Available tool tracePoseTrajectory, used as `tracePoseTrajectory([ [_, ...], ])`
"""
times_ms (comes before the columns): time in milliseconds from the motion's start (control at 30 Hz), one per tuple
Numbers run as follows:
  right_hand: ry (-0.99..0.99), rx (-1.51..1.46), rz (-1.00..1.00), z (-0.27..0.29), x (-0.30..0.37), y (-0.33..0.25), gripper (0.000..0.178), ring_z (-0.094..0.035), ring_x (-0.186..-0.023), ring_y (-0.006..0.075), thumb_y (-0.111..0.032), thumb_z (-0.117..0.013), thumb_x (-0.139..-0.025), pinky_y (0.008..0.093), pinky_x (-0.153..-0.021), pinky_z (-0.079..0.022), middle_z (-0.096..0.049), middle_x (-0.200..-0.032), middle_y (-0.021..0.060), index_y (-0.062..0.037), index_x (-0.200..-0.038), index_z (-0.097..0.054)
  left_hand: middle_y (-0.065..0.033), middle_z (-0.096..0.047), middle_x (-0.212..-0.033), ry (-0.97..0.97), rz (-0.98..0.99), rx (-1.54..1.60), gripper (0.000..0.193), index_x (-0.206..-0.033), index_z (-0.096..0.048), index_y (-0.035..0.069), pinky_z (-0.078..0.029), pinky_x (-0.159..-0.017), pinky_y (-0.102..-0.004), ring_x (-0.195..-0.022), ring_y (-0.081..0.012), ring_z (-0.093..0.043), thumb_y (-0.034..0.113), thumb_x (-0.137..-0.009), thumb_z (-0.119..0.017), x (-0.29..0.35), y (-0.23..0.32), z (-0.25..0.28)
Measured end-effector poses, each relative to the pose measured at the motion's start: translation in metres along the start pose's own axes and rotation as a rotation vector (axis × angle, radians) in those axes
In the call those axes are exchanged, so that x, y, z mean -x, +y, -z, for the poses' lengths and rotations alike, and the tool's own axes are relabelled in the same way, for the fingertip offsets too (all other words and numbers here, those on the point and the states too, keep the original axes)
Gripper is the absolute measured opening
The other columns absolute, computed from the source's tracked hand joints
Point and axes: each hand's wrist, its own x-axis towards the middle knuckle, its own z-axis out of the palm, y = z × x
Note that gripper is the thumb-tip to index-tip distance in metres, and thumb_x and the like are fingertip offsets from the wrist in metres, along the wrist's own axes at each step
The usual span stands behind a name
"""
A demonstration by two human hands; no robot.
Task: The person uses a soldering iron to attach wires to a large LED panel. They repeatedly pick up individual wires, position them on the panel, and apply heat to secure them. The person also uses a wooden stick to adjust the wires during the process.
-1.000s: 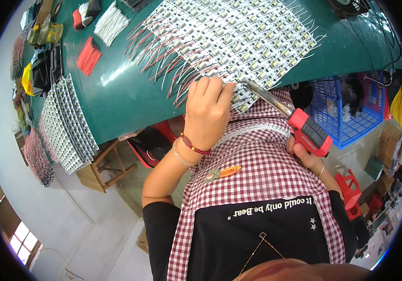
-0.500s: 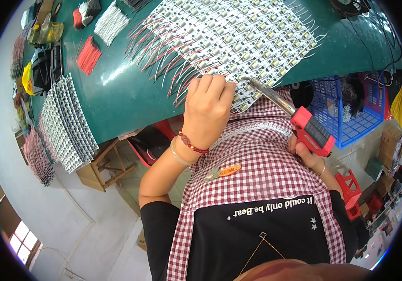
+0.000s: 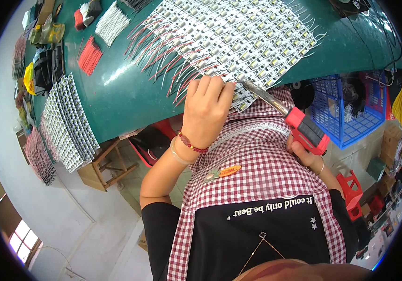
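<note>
The right hand [image 3: 305,153] is gripping a red-and-black soldering iron [image 3: 307,130], its tip pointing at the near corner of an LED board sheet [image 3: 233,40]. The left hand [image 3: 208,104] is pinching there, hiding whatever it holds. The sheet is lying on a green table [image 3: 126,96].

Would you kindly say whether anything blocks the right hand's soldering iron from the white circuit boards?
Nothing visible does: the soldering iron in the right hand reaches over the white circuit boards, its tip near the left hand.
</note>
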Motion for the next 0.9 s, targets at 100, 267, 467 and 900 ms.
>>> tracePoseTrajectory([
  [100, 0.005, 0.026, 0.018, 0.0, 0.002, 0.004, 0.013, -0.06, -0.064, 0.026, -0.015, -0.065, -0.076, 0.0354, -0.06, -0.047, -0.063, -0.072, 0.0081, -0.0029, -0.079, -0.063, -0.0058, -0.048, -0.079, -0.017, 0.0, -0.007, 0.018, -0.09, -0.064, 0.003, -0.039, -0.069, -0.0339, -0.077, -0.0207, -0.051, 0.005, -0.072, -0.061, 0.0, 0.0, 0.0],
  [267, 0.009, -0.057, -0.012, 0.001, 0.005, 0.0, 0.014, -0.059, -0.06, 0.0232, -0.016, -0.065, -0.078, 0.0337, -0.058, -0.046, -0.061, -0.068, 0.0069, -0.0026, -0.078, -0.063, -0.0058, -0.047, -0.079, -0.012, -0.003, -0.009, 0.016, -0.088, -0.063, 0.003, -0.039, -0.068, -0.0338, -0.076, -0.0207, -0.05, 0.005, -0.072, -0.061, 0.0, 0.001, -0.001],
  [467, 0.003, -0.09, -0.02, 0.0, 0.004, -0.001, 0.016, -0.058, -0.059, 0.0196, -0.018, -0.064, -0.082, 0.0314, -0.057, -0.045, -0.059, -0.066, 0.0051, -0.0027, -0.077, -0.062, -0.0016, -0.049, -0.074, 0.021, 0.013, -0.064, 0.013, -0.085, -0.067, 0.008, -0.038, -0.067, -0.0331, -0.072, -0.0182, -0.052, 0.003, -0.073, -0.065, -0.003, 0.001, -0.001],
  [900, -0.017, -0.316, -0.078, -0.005, -0.008, -0.003, 0.019, -0.054, -0.065, 0.0146, -0.021, -0.06, -0.089, 0.0307, -0.06, -0.043, -0.057, -0.071, 0.0034, -0.0032, -0.08, -0.059, -0.0018, -0.052, -0.073, 0.155, 0.03, 0.104, 0.025, -0.088, -0.069, 0.008, -0.037, -0.063, -0.0337, -0.07, -0.0203, -0.052, -0.005, -0.067, -0.068, -0.006, -0.013, 0.019],
])
